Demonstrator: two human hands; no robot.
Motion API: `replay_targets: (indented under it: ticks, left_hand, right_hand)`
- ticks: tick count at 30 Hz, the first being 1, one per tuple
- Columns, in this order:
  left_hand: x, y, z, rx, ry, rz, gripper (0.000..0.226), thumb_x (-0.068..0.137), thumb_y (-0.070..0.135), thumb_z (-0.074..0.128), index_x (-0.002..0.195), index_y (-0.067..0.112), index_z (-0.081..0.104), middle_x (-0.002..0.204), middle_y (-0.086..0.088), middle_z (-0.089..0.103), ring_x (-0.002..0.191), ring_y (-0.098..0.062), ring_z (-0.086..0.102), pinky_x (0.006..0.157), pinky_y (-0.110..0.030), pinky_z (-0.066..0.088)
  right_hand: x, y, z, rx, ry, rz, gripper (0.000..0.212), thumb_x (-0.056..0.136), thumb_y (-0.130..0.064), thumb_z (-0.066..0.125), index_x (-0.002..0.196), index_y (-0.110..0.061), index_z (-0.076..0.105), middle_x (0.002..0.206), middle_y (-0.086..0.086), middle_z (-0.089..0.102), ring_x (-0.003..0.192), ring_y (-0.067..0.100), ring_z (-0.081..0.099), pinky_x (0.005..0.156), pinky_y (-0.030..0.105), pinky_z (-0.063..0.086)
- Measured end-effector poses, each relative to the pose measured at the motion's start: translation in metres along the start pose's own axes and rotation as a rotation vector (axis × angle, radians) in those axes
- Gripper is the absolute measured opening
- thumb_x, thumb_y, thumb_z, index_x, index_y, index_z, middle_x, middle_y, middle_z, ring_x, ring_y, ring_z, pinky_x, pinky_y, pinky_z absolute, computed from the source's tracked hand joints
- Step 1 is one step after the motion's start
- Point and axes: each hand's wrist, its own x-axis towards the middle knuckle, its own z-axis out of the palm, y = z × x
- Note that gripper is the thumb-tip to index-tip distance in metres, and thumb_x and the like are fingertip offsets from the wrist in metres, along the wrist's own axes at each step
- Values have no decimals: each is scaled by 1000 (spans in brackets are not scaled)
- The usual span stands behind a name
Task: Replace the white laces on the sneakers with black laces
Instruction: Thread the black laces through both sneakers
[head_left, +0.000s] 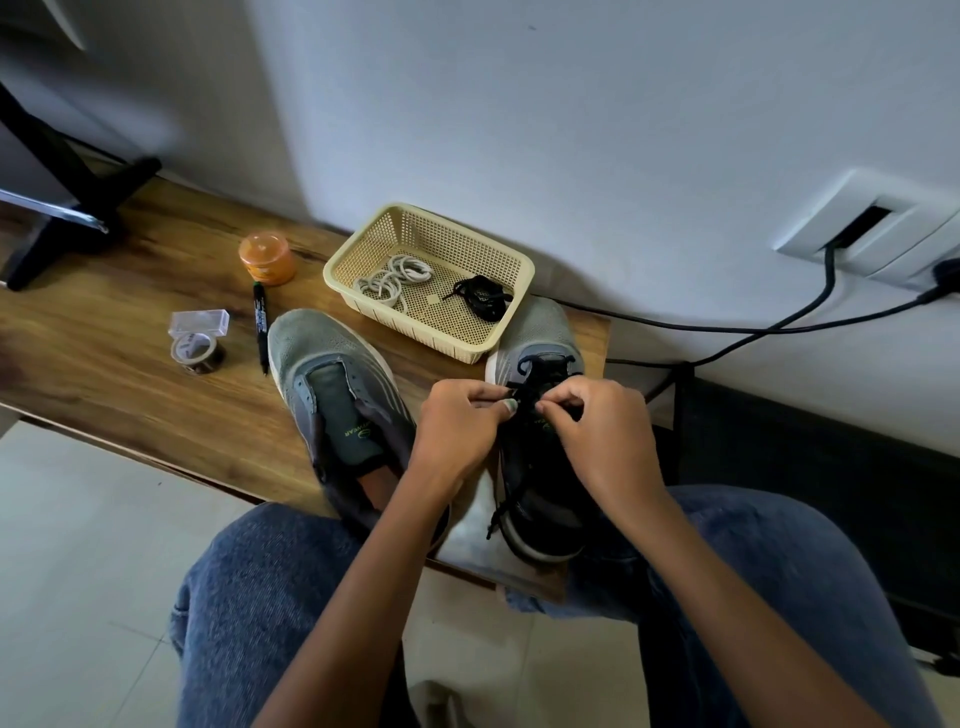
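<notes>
Black lace (530, 382) is being worked through the upper eyelets of the right-hand sneaker (540, 467), which stands on the wooden tabletop (130, 338) just in front of the knees; the left hand (460, 421) is seen with thumb and forefinger pinched on the lace at one side of the eyelet row, and the right hand (597, 421) is pinched on it at the other side, so each grip is narrow and closed on the lace; a loose tail of the lace is seen hanging down past the heel. The left-hand sneaker (332, 395) is set beside it with bare eyelets; no lace is threaded there yet. In the cream basket (514, 260) behind the shoes the removed white laces (395, 278) are coiled at one side, and a bundled second black lace (480, 296) is lying apart from them at the other.

The lace is judged to be light, soft and limp; it would buckle if pushed from far back, so it is best taken close behind its stiff tip, which can be steered into an eyelet; slack is then best drawn through evenly from both sides. The sneaker upper is judged to be flexible, and may need to be steadied while the lace is pulled.
</notes>
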Motion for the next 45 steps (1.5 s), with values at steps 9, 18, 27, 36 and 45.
replay_targets:
  ticks: [9, 18, 27, 36, 45]
  left_hand:
    - [0, -1, -1, -17, -5, -16, 12, 82, 17, 73, 79, 28, 71, 84, 0, 75, 87, -18, 70, 92, -45, 54]
    - [-1, 0, -1, -13, -12, -8, 9, 82, 18, 74, 82, 27, 71, 84, -1, 75, 87, -17, 71, 91, -44, 55]
    - [-8, 5, 3, 4, 38, 44, 25, 95, 19, 59, 75, 29, 71, 70, 0, 72, 65, -14, 66, 77, -40, 58]
    - [-10, 7, 6, -28, 71, 4, 17, 93, 14, 63, 79, 18, 71, 69, -9, 70, 63, -17, 64, 68, -35, 58]
    - [-9, 12, 5, 5, 94, 32, 16, 97, 13, 54, 83, 15, 61, 78, -6, 72, 64, -20, 68, 72, -44, 60]
  right_hand:
    - [-9, -9, 20, 60, 137, 137, 10, 95, -20, 54, 88, -18, 61, 92, -4, 62, 84, 16, 56, 65, 32, 40]
    - [-8, -9, 20, 50, 26, 160, 12, 96, -22, 51, 85, -23, 54, 87, -10, 55, 82, 12, 51, 68, 31, 38]
    - [-3, -3, 26, 6, -17, 186, 13, 97, -20, 47, 85, -21, 53, 87, -2, 60, 81, 16, 54, 66, 32, 39]
    - [0, -7, 23, 80, -44, 147, 14, 95, -18, 53, 81, -19, 57, 77, -8, 58, 74, 11, 54, 60, 28, 36]
    - [-11, -3, -56, -147, -285, 130, 34, 87, -12, 65, 118, -22, 54, 92, -3, 63, 85, 16, 57, 73, 27, 42]
